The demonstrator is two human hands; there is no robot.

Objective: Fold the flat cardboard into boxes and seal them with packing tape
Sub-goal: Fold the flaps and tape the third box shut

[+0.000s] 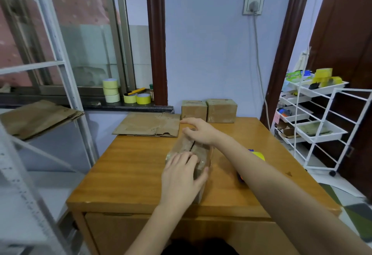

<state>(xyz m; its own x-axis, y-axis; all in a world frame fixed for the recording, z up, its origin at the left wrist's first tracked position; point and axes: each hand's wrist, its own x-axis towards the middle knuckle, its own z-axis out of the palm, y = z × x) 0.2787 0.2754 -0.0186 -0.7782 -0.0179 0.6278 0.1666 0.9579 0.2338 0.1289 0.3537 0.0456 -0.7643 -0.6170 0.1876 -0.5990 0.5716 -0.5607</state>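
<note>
Both hands lie flat on the box point(198, 150) mid-table point(128, 166): the left hand point(182, 176) presses straight fingers on its taped top, thumb on the near side, and the right hand point(198, 130) rests loosely over the far end, neither clenched. It looks light, hollow and slick under clear tape; press near the edges, not the seam. 2 finished boxes point(209, 110) stand behind.

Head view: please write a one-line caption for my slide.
Both hands, left hand and right hand, press tape onto a cardboard box on the wooden table.

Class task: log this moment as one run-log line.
left hand flat on box | right hand at far end | tape over seam | two boxes behind
</note>
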